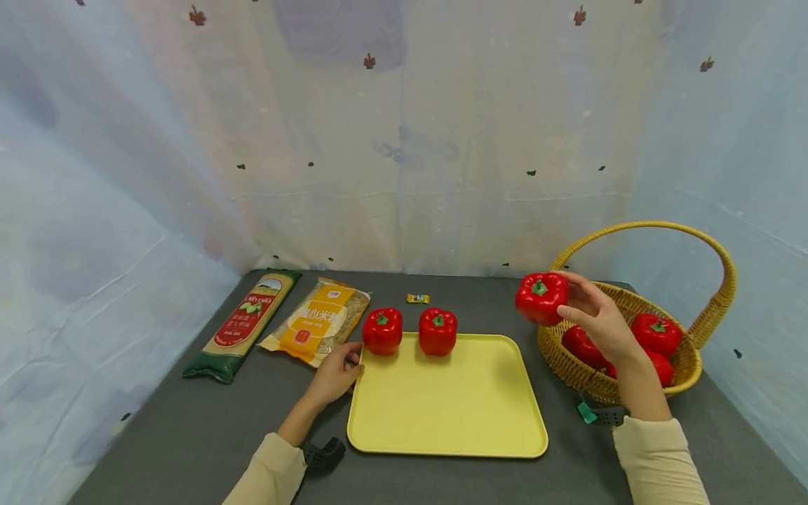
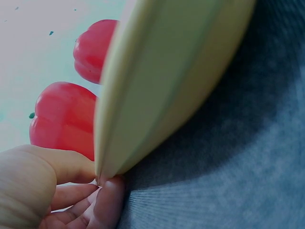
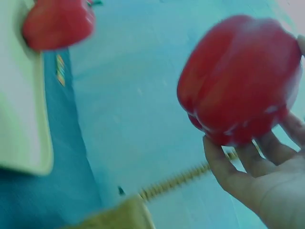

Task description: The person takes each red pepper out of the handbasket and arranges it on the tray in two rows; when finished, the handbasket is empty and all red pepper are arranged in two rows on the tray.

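Observation:
My right hand (image 1: pixel 596 315) grips a red bell pepper (image 1: pixel 541 299) by its side, held up at the left rim of the wicker basket (image 1: pixel 568 361). In the right wrist view the fingers curl around that pepper (image 3: pixel 243 78). At the upper left edge of the yellow tray (image 1: pixel 448 400), my left hand (image 1: pixel 336 373) pinches the rim between thumb and fingers, as the left wrist view shows with the tray's side (image 2: pixel 157 86). Two more red bell peppers, one at the left corner (image 1: pixel 382 331) and one beside it (image 1: pixel 438 332), stand along the tray's far edge.
Several red peppers (image 1: pixel 656 334) lie inside the basket, whose tall arched handle (image 1: pixel 644 226) rises over it. A yellow-orange grain bag (image 1: pixel 322 319) and a green-and-red packet (image 1: pixel 246 322) lie left of the tray. Behind it is a small yellow wrapper (image 1: pixel 418 299). Patterned curtains (image 1: pixel 404 140) close off the back.

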Demonstrator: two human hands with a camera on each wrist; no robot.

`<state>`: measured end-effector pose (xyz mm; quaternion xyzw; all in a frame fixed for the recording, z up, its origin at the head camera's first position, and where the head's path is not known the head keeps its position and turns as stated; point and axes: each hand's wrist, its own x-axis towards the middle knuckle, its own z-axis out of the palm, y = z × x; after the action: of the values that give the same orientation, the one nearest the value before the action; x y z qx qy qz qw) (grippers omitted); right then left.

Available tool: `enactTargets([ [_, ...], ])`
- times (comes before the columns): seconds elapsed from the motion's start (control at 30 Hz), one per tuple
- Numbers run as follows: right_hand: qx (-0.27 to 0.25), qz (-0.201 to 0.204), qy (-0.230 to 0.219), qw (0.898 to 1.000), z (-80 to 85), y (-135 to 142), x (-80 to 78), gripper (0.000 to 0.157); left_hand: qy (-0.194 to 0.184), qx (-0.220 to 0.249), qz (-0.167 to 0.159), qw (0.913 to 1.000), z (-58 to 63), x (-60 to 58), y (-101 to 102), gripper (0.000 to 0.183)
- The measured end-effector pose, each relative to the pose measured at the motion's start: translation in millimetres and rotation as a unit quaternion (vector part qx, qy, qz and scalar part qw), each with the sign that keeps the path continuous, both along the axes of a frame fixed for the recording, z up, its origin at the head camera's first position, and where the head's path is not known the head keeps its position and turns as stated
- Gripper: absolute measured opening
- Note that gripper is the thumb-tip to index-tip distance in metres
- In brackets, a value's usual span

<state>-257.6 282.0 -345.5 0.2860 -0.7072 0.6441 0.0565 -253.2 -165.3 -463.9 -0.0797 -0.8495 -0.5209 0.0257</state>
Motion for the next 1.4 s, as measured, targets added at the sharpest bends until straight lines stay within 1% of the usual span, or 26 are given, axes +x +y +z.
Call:
enactTargets([
  [0.07,-0.002,0.001,0.005,1.000,-3.8,-10.4,-1.7,0.053,0.000,-0.001,0.000,1.0000,0.0,-0.2,0.1,0.043],
  [0.17,0.000,0.003,0.001,1.000,-10.6,-24.0,-5.5,0.055,0.003,-0.002,0.000,1.0000,-0.5,-1.0,0.1,0.043],
  [0.3,0.027,-0.011,-0.016,0.999,-21.0,-39.1,-10.0,0.056,0.003,-0.002,0.003,1.0000,-0.7,-1.0,0.0,0.042],
  [0.57,0.070,-0.014,-0.024,0.997,-44.4,-60.8,-18.7,0.053,0.001,-0.002,0.002,1.0000,-0.2,-1.0,0.1,0.042],
  [0.77,0.122,-0.030,-0.033,0.992,-62.3,-66.7,-24.3,0.054,0.000,-0.002,0.001,1.0000,-0.6,-0.4,0.2,0.042],
  [0.93,0.161,-0.046,-0.048,0.985,-70.1,-69.1,-26.4,0.055,0.003,-0.004,0.001,1.0000,-0.5,-1.2,-0.1,0.043],
  [1.17,0.177,-0.065,-0.060,0.980,-79.6,-69.5,-30.5,0.056,0.000,-0.008,0.007,0.9999,-0.7,-2.0,0.2,0.043],
  [1.4,0.187,-0.104,-0.074,0.974,-80.5,-68.9,-27.7,0.060,-0.002,-0.012,0.007,0.9999,-0.7,-2.0,0.8,0.043],
])
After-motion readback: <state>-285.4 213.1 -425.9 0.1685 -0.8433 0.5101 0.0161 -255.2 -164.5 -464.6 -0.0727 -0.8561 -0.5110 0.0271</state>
